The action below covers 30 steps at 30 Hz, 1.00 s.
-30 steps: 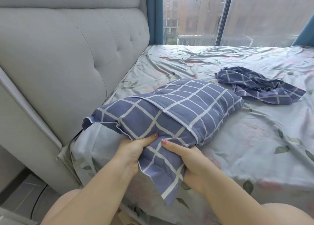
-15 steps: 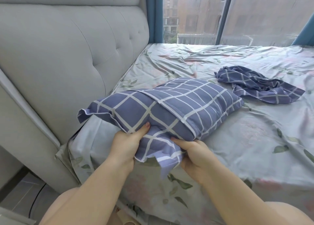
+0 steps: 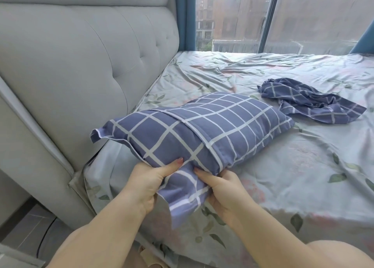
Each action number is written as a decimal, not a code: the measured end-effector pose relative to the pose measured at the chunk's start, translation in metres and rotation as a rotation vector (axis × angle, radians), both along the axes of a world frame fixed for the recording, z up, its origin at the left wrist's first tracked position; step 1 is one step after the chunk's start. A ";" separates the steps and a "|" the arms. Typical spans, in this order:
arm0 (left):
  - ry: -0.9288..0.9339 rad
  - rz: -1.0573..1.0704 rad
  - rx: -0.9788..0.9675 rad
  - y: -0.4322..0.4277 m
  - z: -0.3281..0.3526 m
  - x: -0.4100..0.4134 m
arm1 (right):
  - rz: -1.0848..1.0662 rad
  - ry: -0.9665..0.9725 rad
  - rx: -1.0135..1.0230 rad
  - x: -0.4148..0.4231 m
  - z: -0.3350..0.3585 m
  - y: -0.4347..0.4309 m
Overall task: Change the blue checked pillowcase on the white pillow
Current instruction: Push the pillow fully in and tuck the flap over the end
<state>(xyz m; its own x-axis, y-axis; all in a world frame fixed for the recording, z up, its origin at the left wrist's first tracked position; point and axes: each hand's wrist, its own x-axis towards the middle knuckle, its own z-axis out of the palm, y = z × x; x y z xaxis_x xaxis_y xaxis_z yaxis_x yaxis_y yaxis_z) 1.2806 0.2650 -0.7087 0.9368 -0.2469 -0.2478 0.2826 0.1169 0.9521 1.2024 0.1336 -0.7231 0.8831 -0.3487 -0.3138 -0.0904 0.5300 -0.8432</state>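
Over at nine o'clock in the view, a grey tufted headboard [image 3: 81, 61] is standing along the side of the bed, and a strip of grey floor [image 3: 22, 233] is showing beneath it at about eight o'clock. Just below centre, at about seven o'clock, the left hand [image 3: 144, 184] is gripping the blue checked pillowcase [image 3: 202, 130]. Its thumb is lying on top of the cloth and its fingers are curling underneath, pinching the near edge. The pillowcase is lying stuffed and plump on the floral bed sheet [image 3: 293, 186], close to the headboard, with its length running from eight o'clock toward two o'clock. The pillow is hiding wholly inside it. An overlap seam is crossing its top face, and a small corner is sticking out toward nine o'clock. A loose flap [image 3: 186, 198] of the same checked cloth is hanging down toward six o'clock between the two hands. Just beside the flap, at about five o'clock, the right hand [image 3: 226, 188] is holding its other edge, with the thumb on top and the fingers tucked under, touching the stuffed near edge. Farther right, at two o'clock and well apart, a second checked pillowcase [image 3: 311, 105] is lying crumpled and flat on the sheet. Behind it, at one o'clock, a large window [image 3: 313, 14] is showing buildings outside, and a blue curtain [image 3: 187, 14] is hanging at twelve o'clock beside the headboard.
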 end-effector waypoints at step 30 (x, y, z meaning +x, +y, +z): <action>-0.206 0.115 -0.241 -0.008 -0.012 0.068 | -0.369 -0.331 0.153 0.063 0.002 -0.127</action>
<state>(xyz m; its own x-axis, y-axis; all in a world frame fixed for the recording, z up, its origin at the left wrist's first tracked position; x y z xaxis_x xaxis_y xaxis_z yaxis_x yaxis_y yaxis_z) 1.3490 0.2566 -0.7206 0.9863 -0.1647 0.0026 0.0585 0.3652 0.9291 1.2655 0.0066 -0.7207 0.7707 -0.6277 -0.1097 0.3846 0.5954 -0.7054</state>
